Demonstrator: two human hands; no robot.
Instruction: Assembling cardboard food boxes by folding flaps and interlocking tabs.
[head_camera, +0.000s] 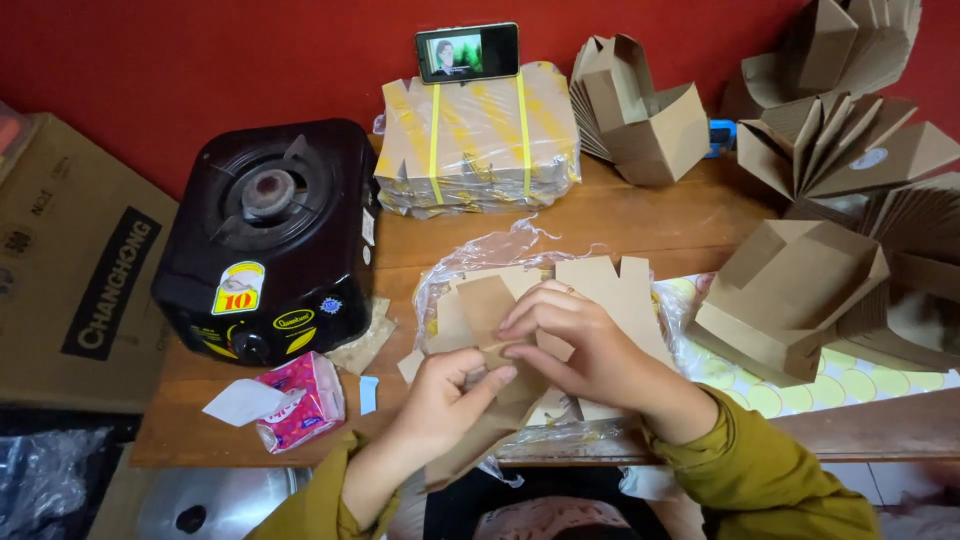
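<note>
Red wall backs a wooden table (640, 225). Near centre, both hands pinch a flat cardboard blank (600, 295): left hand (445, 395) grips its lower flap, right hand (585, 345) creases it; folded boxes (800, 290) nest far right.

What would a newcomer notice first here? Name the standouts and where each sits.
Centre front, both hands, left hand and right hand, pinch a flat brown cardboard blank over crinkled clear plastic. A black single-burner gas stove sits to the left. Folded brown boxes pile up at right, with a strapped bundle of blanks behind, under a phone.
</note>
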